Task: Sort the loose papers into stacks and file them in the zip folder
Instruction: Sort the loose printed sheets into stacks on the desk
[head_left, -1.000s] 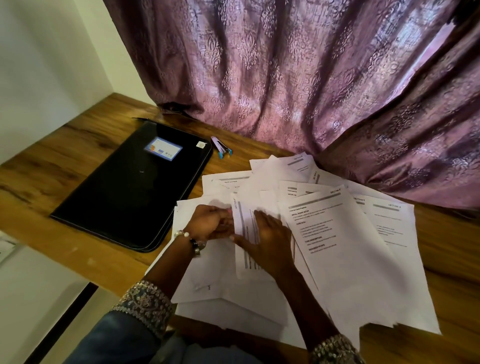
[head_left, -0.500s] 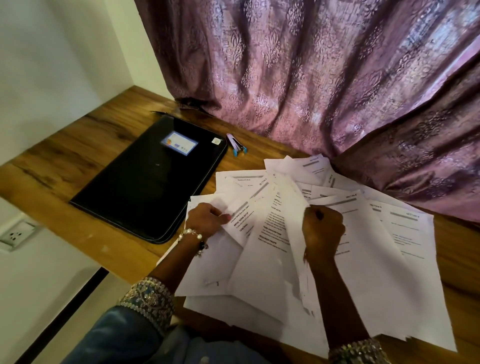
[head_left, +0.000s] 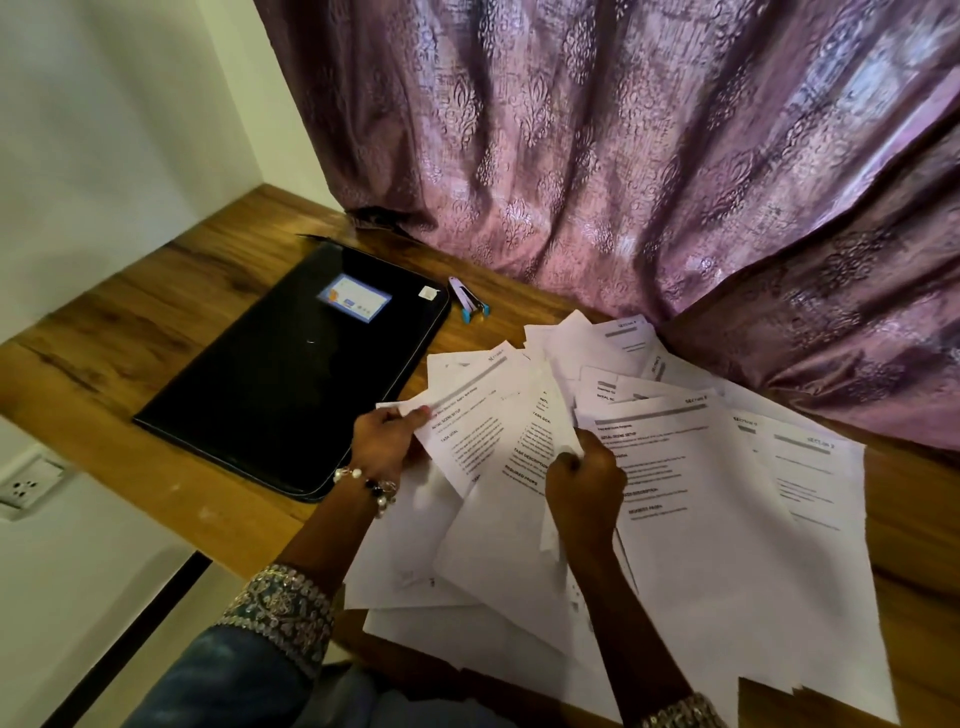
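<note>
The loose papers (head_left: 691, 519) lie fanned in an overlapping spread on the right half of the wooden tabletop (head_left: 130, 332), with the nearest sheets overhanging the near edge. Printed headings and text blocks face up on most sheets.

The left hand (head_left: 384, 441) sits at the left margin of the spread. Its grip pinches the upper-left corner of one printed sheet (head_left: 467, 421), thumb on top and fingers curled beneath, and the sheet lies angled across the pile. A beaded bracelet (head_left: 371, 486) circles the left wrist, and an embroidered cuff (head_left: 280, 613) ends the blue sleeve.

The right hand (head_left: 584, 488) sits near the middle of the spread. Its grip is curled round the edge of another sheet (head_left: 514, 519), which is raised off the pile and bent along the hand.

The black zip folder (head_left: 291, 374) lies flat and closed on the tabletop, left of the papers and just apart from them. A pale label (head_left: 354, 299) sits on its far cover.

A small stapler (head_left: 469, 301) lies beyond the folder's far right corner. A purple patterned curtain (head_left: 623, 156) hangs behind the tabletop and touches the far sheets. A wall socket (head_left: 23, 486) is at far left.
</note>
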